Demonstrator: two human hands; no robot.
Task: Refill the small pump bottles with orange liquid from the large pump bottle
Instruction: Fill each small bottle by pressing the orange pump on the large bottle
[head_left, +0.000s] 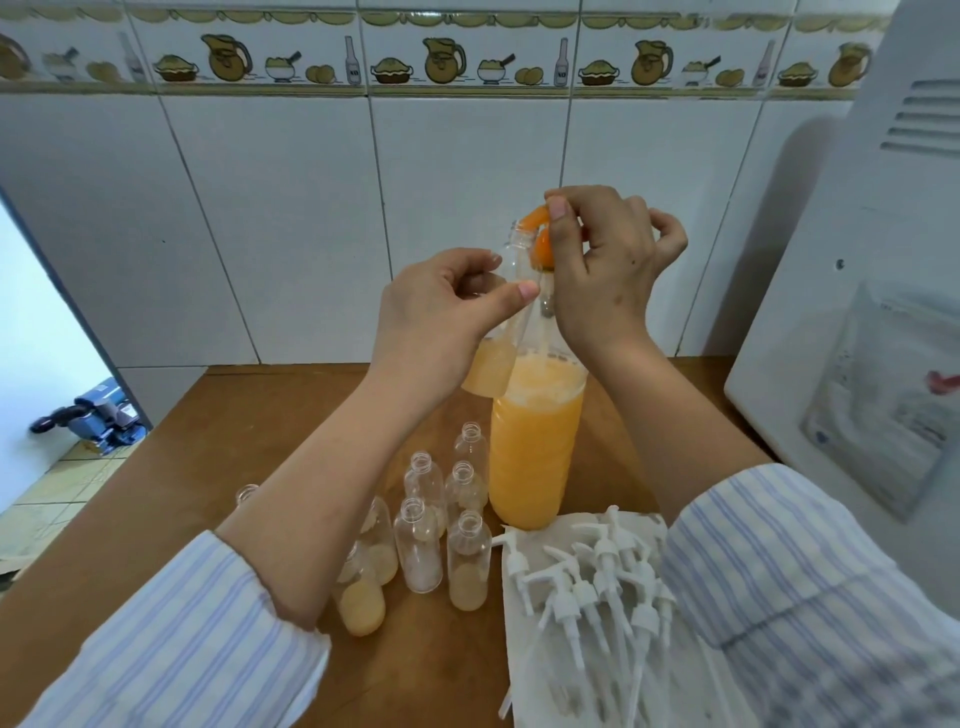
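A large clear bottle (535, 447) of orange liquid stands on the wooden table (208, 467). My right hand (608, 270) rests curled over its orange pump head (540, 234), fingers around the nozzle. My left hand (441, 312) holds a small clear bottle (498, 338) tilted up against the pump's spout; it has some pale orange liquid at its bottom. Several small uncapped bottles (421, 540) stand in a group in front of the large bottle, some partly filled with pale liquid.
Several white pump tops (597, 582) lie on a white paper towel (550, 675) at the right front. A white appliance (857, 312) stands at the right. A tiled wall (311, 208) runs behind the table. The table's left edge drops to a tiled floor.
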